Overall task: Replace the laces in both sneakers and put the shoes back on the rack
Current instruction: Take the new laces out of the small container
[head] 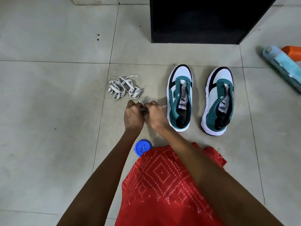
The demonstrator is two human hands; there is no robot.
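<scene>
Gripping one small bundle [144, 110], likely new laces: left hand [133, 115], right hand [156, 116], fingers curled. Risk: hasty pulling could tangle it.

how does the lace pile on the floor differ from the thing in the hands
The lace pile is pale, loose and sprawled on the tile, untouched; the small bundle is darker, compact and pinched between the left hand and right hand. Its contents are unclear.

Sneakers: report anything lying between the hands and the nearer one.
Nothing visible: only bare floor separates the right hand from the nearer sneaker. The left hand helps pinch a small bundle; the loose laces lie aside.
</scene>
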